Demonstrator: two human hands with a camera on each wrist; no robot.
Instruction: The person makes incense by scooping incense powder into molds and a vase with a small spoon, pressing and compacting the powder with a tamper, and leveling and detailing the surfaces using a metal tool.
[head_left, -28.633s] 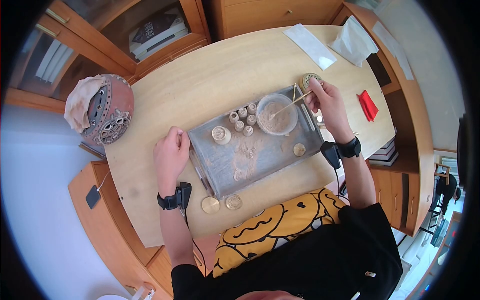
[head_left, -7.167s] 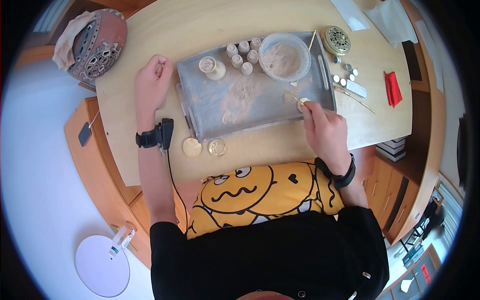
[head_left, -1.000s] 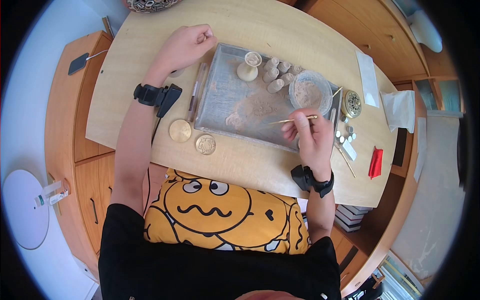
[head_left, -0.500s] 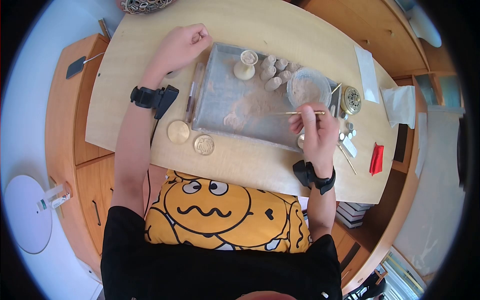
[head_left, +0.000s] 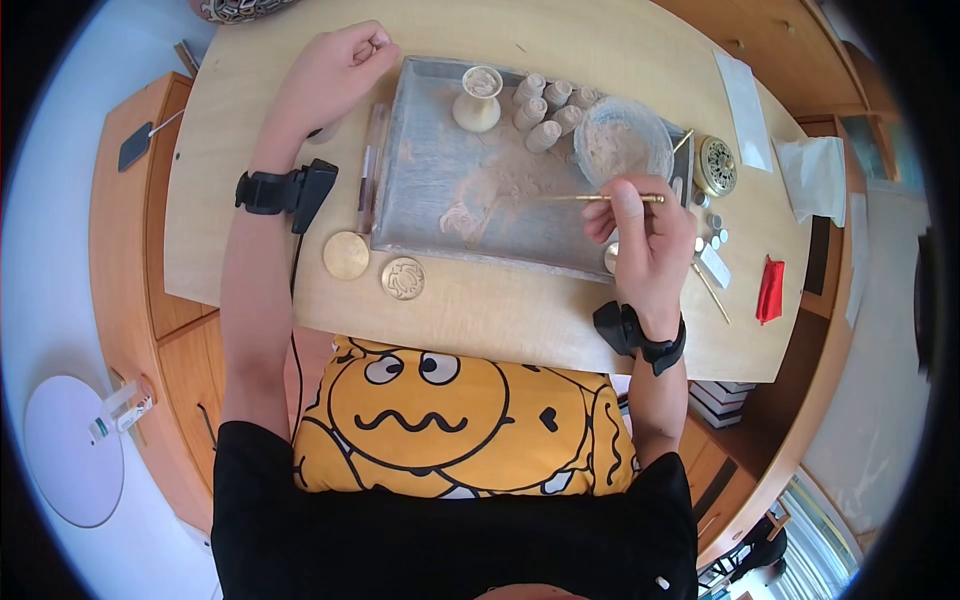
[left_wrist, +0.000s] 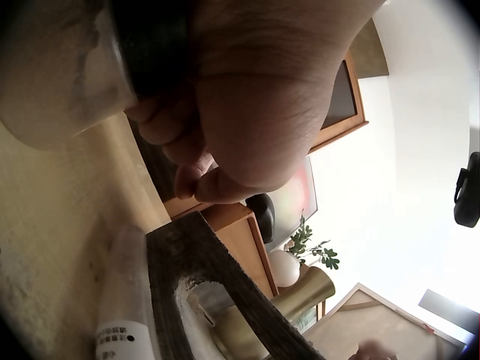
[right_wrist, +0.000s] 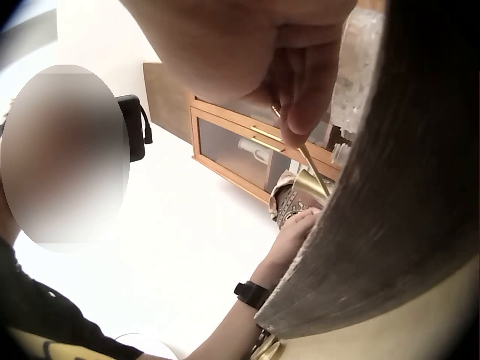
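In the head view my right hand (head_left: 655,235) pinches a slender brass stick (head_left: 572,198) between thumb and fingers. The stick points left, over the grey tray (head_left: 410,185) and its patches of pale brown powder (head_left: 465,215). Beyond that hand, a translucent bowl (head_left: 662,130) contains more powder. A cream vase (head_left: 477,114) and several small powder-coated bottles (head_left: 530,112) stand along the tray's far side. My left hand (head_left: 330,82), fingers curled, is left of the tray with nothing in its grip. In the left wrist view a jar (left_wrist: 64,82) with a black lid lies close against that hand.
Two brass discs (head_left: 346,256) lie before the tray. To its right are a pierced brass lid (head_left: 716,166), small containers, a white block (head_left: 714,266), a thin brush-like stick (head_left: 711,294) and a red pouch (head_left: 770,290). A yellow cushion (head_left: 460,420) fills my lap.
Over the last second the stick swings more level while my right hand keeps pinching it. The head view shifts, moving the table in the picture. Seconds earlier the stick was lower, near the tray's front edge.
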